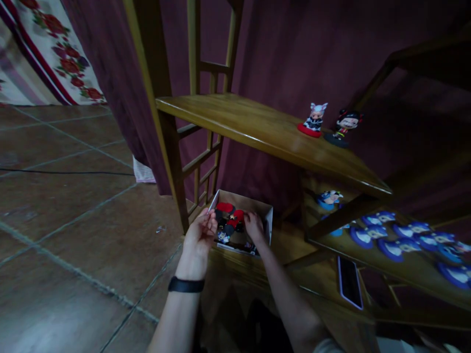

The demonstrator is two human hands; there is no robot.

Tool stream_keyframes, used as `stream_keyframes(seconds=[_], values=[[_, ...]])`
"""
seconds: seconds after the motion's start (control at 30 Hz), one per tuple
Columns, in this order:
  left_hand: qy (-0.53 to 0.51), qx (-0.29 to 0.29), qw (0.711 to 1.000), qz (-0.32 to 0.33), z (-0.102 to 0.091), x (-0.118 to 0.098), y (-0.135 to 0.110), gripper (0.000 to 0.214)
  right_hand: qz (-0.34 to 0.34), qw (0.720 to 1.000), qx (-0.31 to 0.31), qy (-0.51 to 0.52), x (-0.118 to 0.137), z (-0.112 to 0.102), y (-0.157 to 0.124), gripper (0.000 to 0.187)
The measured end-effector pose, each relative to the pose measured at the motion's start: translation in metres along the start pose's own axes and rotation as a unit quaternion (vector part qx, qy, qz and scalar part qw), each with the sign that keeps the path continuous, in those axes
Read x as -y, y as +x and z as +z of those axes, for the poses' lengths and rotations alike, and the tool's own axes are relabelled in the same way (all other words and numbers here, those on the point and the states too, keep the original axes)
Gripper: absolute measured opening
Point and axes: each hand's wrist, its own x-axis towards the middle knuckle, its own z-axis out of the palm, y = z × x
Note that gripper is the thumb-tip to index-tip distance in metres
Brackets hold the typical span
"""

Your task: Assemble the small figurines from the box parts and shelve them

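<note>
A white cardboard box point(269, 223) sits on the bottom shelf with its top uncovered. Inside lie several small figurines point(223, 237) with red or black round bases, jumbled together. At the box's left wall is my left hand point(202, 230), palm turned up and fingers curled in by the rim; it appears to grip that edge. My right hand point(253, 226) reaches into the right half of the box, fingers bent down among the figurines and close to a red base point(238, 216). Its fingertips are partly hidden, so what they pinch is unclear. A dark band point(186, 285) circles my left wrist.
Over the box juts a wooden shelf point(235, 117) carrying a white-haired figurine point(315, 117) and a black-haired one point(346, 125). Blue-based figurines point(399, 246) stand on a lower shelf at right. A phone point(350, 282) lies below them. A shelf post point(171, 162) rises left of the box.
</note>
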Motion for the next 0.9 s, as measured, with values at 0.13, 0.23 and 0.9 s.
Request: stream_keyframes(seconds=[0.13, 0.23, 0.9], values=[[-0.023, 0.003, 1.000, 0.003, 0.000, -0.011, -0.004, 0.022, 0.015, 0.995, 0.037, -0.093, 0.005, 0.012, 0.019, 0.034], [-0.030, 0.006, 1.000, 0.004, -0.001, -0.018, -0.006, 0.022, 0.047, 0.989, 0.072, -0.120, 0.004, 0.016, 0.025, 0.032], [-0.071, 0.022, 0.997, -0.007, -0.012, -0.036, -0.007, 0.020, 0.175, 0.973, 0.106, -0.103, 0.043, 0.046, 0.055, 0.034]])
